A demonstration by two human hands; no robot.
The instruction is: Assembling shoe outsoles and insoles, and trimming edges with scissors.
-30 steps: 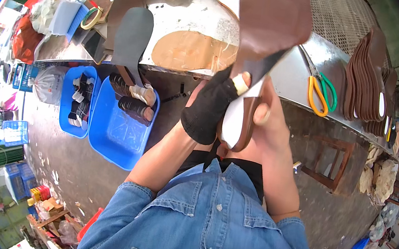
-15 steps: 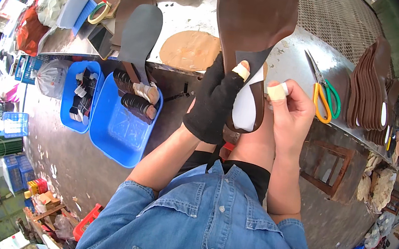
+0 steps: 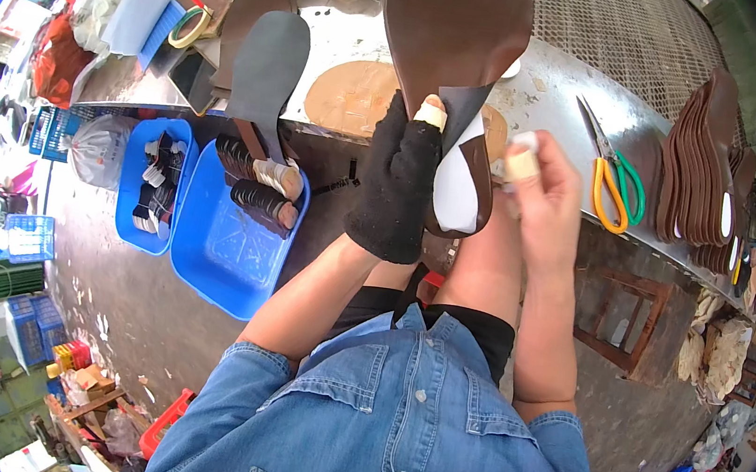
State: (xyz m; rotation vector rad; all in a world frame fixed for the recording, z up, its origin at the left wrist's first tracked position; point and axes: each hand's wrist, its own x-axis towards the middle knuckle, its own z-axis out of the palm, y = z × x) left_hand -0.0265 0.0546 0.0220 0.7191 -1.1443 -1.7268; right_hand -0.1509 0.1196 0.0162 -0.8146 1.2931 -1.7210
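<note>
L hand (image 3: 395, 186) round sole (image 3: 454, 38), R (image 3: 549, 198) curled

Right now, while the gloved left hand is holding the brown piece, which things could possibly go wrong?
The gloved left hand grips the brown sole-shaped piece near its narrow part, and the right hand appears to be off it, so the piece might twist or slip. The scissors lie close to the right hand, handles at the edge of the bench; a bump could knock them down.

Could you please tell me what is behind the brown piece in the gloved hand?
Past the edges of the brown piece, tan material and grey mesh show; whatever it directly covers cannot be seen.
</note>
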